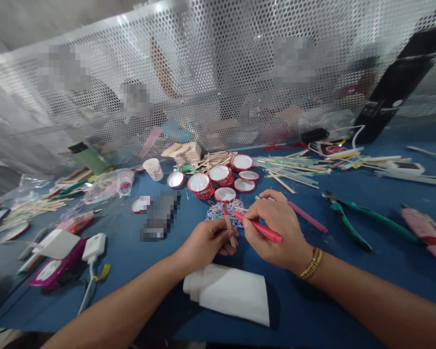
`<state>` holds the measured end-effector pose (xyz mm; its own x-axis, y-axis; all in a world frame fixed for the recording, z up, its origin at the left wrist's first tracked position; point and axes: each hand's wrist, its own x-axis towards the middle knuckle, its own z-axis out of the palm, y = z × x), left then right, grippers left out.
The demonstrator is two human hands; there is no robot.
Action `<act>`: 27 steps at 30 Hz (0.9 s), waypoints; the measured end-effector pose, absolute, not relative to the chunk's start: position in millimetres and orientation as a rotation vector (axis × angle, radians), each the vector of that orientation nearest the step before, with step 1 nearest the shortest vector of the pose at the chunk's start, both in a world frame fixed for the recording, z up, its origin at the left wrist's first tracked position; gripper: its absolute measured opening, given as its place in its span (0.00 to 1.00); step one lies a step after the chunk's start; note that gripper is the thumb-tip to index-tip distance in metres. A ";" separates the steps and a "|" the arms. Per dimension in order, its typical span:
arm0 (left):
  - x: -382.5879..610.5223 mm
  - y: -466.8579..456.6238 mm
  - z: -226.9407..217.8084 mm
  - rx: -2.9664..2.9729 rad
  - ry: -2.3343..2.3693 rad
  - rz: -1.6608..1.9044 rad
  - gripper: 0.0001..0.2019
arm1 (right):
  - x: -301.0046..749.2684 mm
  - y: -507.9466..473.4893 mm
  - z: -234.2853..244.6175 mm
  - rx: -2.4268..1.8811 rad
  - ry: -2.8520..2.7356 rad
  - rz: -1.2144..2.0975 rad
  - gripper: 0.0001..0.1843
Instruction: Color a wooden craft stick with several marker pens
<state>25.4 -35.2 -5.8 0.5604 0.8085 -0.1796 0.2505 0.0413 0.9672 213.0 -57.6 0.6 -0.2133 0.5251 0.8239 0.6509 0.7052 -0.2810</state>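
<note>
My left hand point(210, 240) pinches a flat wooden stick point(228, 222) upright, its upper end coloured red. In my right hand point(276, 225) is a red marker point(264, 230), held like a pen with its tip close to the stick; whether they touch I cannot tell. Just behind both hands lies a tangle of thin pastel-coloured loops point(212, 211). Round red-rimmed discs point(199, 183) with pale tops stand in stacks beyond it. A folded white cloth point(236, 294) rests in front of my hands. A second, pinkish-red marker point(308, 217) lies past my right hand.
Left of my hands are a dark phone point(162, 215), a white paper cup point(153, 169) and a purple glue gun point(60, 266). To the right lie green-handled pliers point(378, 220) and a pink glue gun point(427, 232). Loose wooden sticks point(221, 159) lie before a perforated metal screen point(203, 72).
</note>
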 end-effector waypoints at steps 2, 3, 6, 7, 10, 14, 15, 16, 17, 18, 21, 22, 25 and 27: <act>25.5 -35.2 -6.2 1.513 0.938 0.548 0.21 | 211.5 -58.8 1.4 -0.890 -1.872 -0.153 0.04; 25.4 -35.2 -6.3 1.513 0.936 0.550 0.21 | 210.3 -59.5 1.9 -0.880 -1.873 -0.153 0.04; 25.1 -35.5 -6.3 1.515 0.935 0.552 0.21 | 207.6 -60.3 2.5 -0.873 -1.891 -0.153 0.03; 25.1 -35.5 -6.2 1.514 0.939 0.552 0.21 | 207.6 -60.0 2.4 -0.880 -1.896 -0.155 0.03; 25.2 -35.6 -5.8 1.515 0.944 0.547 0.20 | 209.7 -58.0 1.6 -0.914 -1.891 -0.159 0.03; 25.9 -35.9 -5.5 1.511 0.947 0.547 0.19 | 211.4 -57.7 1.8 -0.911 -1.861 -0.157 0.04; 26.1 -35.9 -5.3 1.507 0.948 0.548 0.20 | 210.7 -58.4 2.2 -0.900 -1.861 -0.157 0.04; 26.2 -35.9 -5.0 1.503 0.948 0.549 0.20 | 209.7 -59.1 2.7 -0.890 -1.867 -0.156 0.04; 26.2 -35.8 -4.8 1.503 0.946 0.551 0.20 | 208.7 -59.8 3.1 -0.881 -1.875 -0.155 0.04; 26.3 -35.7 -4.5 1.506 0.943 0.555 0.20 | 207.8 -60.3 3.4 -0.877 -1.885 -0.153 0.04; 26.5 -35.3 -3.9 1.511 0.945 0.557 0.20 | 207.6 -59.8 2.9 -0.891 -1.896 -0.160 0.04; 26.6 -35.2 -3.7 1.510 0.948 0.557 0.20 | 208.3 -59.1 2.5 -0.902 -1.892 -0.163 0.04; 26.9 -35.4 -3.3 1.499 0.953 0.551 0.20 | 210.9 -57.4 1.6 -0.909 -1.863 -0.173 0.04; 27.1 -35.6 -3.2 1.492 0.956 0.556 0.21 | 210.9 -57.6 1.9 -0.893 -1.859 -0.172 0.04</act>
